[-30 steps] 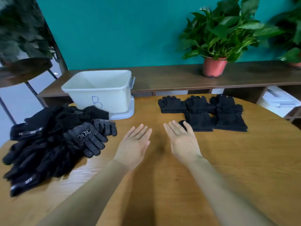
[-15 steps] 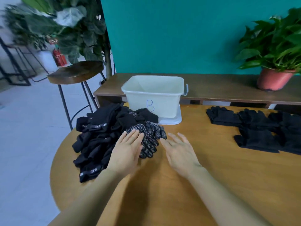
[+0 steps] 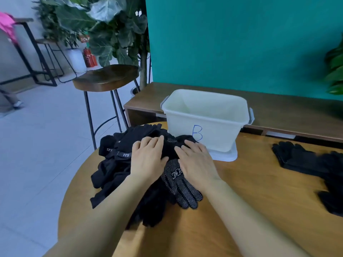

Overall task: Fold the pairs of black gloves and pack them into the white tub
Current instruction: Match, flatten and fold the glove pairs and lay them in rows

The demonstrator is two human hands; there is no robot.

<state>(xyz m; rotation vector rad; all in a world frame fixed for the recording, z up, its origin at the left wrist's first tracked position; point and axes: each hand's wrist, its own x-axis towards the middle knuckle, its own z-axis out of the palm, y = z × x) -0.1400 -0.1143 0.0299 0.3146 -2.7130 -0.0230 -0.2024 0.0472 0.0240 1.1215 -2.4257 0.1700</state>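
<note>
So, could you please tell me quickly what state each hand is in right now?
Left hand: open, fingers resting on the pile of black gloves.
Right hand: open, resting on the same pile.

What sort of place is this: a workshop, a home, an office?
Probably an office lounge or café-style room, not a workshop: a round wooden table, a tall bar stool beside it, a big leafy plant by a teal wall, and a red fire extinguisher behind.
</note>
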